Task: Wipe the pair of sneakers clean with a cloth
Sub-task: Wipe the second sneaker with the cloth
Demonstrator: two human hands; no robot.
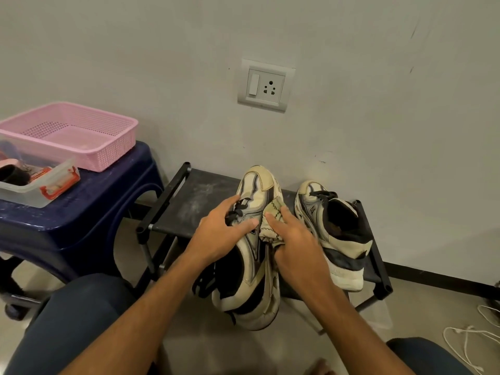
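One cream, grey and black sneaker (257, 185) is held up in front of me, toe pointing away toward the wall. My left hand (221, 231) grips it across the laces and upper. My right hand (293, 239) presses a crumpled beige cloth (272, 215) with dark stitching against the sneaker's right side, fingers curled over the cloth. The second sneaker (335, 234) of the pair stands upright on the low black rack (189, 201), to the right of my hands, untouched.
A dark blue plastic stool (89, 207) stands at left, bearing a pink mesh basket (81, 131) and a clear plastic box (35, 190) with small items. A wall socket (266, 85) is above the rack. White cables (468, 336) lie on the floor at right. My knees frame the bottom.
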